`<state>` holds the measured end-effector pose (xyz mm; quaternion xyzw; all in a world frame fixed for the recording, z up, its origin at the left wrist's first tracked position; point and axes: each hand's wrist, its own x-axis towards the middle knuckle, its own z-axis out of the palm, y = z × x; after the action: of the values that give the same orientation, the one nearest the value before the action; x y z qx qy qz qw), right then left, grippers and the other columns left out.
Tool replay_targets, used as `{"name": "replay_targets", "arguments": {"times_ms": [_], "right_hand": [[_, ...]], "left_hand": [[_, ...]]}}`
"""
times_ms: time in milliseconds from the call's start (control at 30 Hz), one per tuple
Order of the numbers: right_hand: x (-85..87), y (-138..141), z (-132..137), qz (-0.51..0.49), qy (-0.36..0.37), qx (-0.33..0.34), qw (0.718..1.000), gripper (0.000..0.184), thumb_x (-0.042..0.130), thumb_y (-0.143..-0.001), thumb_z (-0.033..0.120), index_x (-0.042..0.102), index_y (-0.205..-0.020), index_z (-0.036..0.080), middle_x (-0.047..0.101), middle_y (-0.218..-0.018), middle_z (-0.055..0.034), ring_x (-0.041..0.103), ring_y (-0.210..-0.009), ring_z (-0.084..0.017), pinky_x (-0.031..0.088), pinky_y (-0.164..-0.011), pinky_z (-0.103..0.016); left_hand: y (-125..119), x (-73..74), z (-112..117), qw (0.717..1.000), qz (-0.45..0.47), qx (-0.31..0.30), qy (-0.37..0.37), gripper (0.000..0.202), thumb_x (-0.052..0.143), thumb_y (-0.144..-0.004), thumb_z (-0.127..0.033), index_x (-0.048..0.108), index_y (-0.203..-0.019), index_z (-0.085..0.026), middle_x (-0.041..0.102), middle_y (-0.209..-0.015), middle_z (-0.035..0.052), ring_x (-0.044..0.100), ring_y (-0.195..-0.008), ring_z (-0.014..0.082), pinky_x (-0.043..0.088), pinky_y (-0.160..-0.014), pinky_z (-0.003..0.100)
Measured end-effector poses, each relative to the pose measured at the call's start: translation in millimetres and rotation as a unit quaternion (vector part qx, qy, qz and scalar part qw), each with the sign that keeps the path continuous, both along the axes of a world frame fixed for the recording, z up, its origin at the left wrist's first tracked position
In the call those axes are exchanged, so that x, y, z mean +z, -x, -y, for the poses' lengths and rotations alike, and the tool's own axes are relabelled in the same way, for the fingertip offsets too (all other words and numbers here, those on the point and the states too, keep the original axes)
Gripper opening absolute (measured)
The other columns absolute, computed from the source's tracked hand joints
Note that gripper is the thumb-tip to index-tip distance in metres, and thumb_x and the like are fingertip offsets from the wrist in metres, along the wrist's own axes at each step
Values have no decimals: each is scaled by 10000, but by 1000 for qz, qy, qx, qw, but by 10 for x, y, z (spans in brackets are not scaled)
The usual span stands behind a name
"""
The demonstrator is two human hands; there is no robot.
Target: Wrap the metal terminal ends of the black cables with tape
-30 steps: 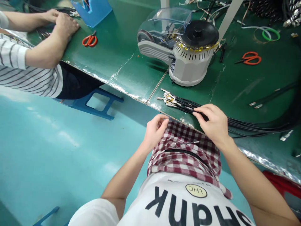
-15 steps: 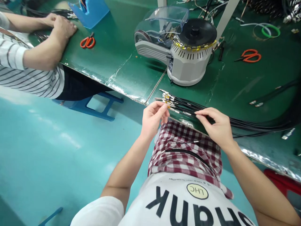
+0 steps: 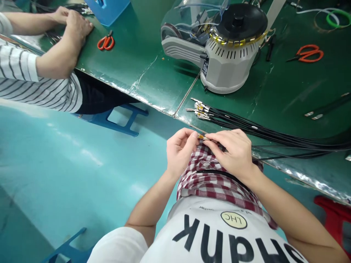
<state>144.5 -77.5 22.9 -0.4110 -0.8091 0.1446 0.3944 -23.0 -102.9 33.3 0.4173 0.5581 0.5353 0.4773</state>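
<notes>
Both hands have come together at the near edge of the table, where a moment ago they stood apart along the cables. The left fingertips point(image 3: 192, 135) and right fingertips point(image 3: 208, 140) are nearly closed and meet around a small gold-coloured terminal point(image 3: 201, 136) on the end of a thin cable. Exactly which fingers bear on it is too small to tell. Behind them, the left hand point(image 3: 179, 151) is curled loosely and the right hand point(image 3: 231, 153) arches over from the right, above a red-and-white checked cloth point(image 3: 211, 177) on the person's lap.

Just beyond the hands, a bundle of black cables point(image 3: 255, 131) lies on the green table mat point(image 3: 282, 84), its metal-tipped ends point(image 3: 199, 111) fanned at the left and its length running off right. Farther away stands a grey tape dispenser point(image 3: 227, 71) with a clear cover, and orange scissors point(image 3: 308, 53) lie to its right. Two more black cables point(image 3: 326, 107) lie at the right.

Over to the left, a co-worker's hands point(image 3: 76, 25) rest on the table beside another pair of orange scissors point(image 3: 105, 42), with a striped sleeve point(image 3: 19, 67) below them. A blue stool point(image 3: 109, 120) stands on the teal floor.
</notes>
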Motion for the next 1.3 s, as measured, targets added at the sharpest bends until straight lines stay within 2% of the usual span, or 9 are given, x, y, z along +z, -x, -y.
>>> {"name": "replay_targets", "arguments": {"times_ms": [100,267,467,667,1000,1067,1133,1200,1300], "right_hand": [[-3,-3,27,-6,4,-6,1000,113,718,-903,238,704,-1016,237,781,-938,8,724,-812,-150,442,-763,-335],[-30,54,91,-31,4,-33,999,80,705,-909,248,702,-990,247,784,-928,3,730,-807,-152,455,-744,-328],[-80,66,115,-10,-45,-41,998,148,719,-897,237,701,-1041,262,790,-975,-2,746,-865,-172,480,-781,-333],[-81,83,107,-73,39,-33,996,58,713,-904,238,703,-961,240,773,-844,6,723,-753,-149,485,-699,-309],[-71,-35,71,-12,-18,-11,1000,166,721,-896,209,694,-1057,239,784,-958,-6,733,-838,-155,476,-782,-326],[-77,-54,74,-12,-11,-12,1000,162,715,-901,203,693,-1058,236,784,-965,-6,733,-844,-152,478,-790,-323],[-84,-66,81,-18,-9,-11,1000,152,709,-905,202,693,-1054,232,783,-955,-7,733,-841,-150,479,-792,-321],[-91,-73,90,-25,-13,-9,1000,149,709,-905,198,693,-1050,222,780,-940,-10,732,-833,-150,479,-785,-320],[-100,-79,103,-35,-8,-6,999,149,712,-899,186,696,-1045,212,775,-928,-12,729,-828,-149,477,-783,-318]], "left_hand": [[4,2,48,999,-44,-15,-14,286,612,-960,-387,621,-772,-173,546,-626,-9,468,-552,101,369,-539,259],[-8,12,91,999,-25,-22,-7,297,610,-960,-406,601,-766,-182,524,-608,-14,448,-544,106,355,-539,269],[-24,12,125,1000,-14,-16,-12,308,621,-955,-408,583,-750,-182,525,-612,-15,445,-549,103,357,-546,268],[-31,-9,125,999,0,-32,-11,286,610,-965,-384,592,-765,-181,518,-608,-17,441,-533,100,350,-521,268],[-40,8,108,1000,7,-18,-22,263,606,-971,-342,631,-776,-167,510,-587,-20,443,-515,91,373,-512,254],[-43,-7,107,999,-2,-14,-33,200,603,-974,-329,647,-854,-174,543,-623,-16,482,-543,93,407,-532,243],[-44,-31,103,998,-10,-27,-56,129,643,-950,-304,659,-1013,-193,615,-723,1,558,-606,100,469,-574,235],[-35,-59,96,994,-23,-59,-89,191,696,-911,-255,660,-1090,-199,666,-820,22,616,-651,106,522,-598,232],[-7,-91,86,988,-32,-106,-109,100,697,-900,-186,681,-998,-175,671,-762,13,635,-589,104,552,-544,227]]}}
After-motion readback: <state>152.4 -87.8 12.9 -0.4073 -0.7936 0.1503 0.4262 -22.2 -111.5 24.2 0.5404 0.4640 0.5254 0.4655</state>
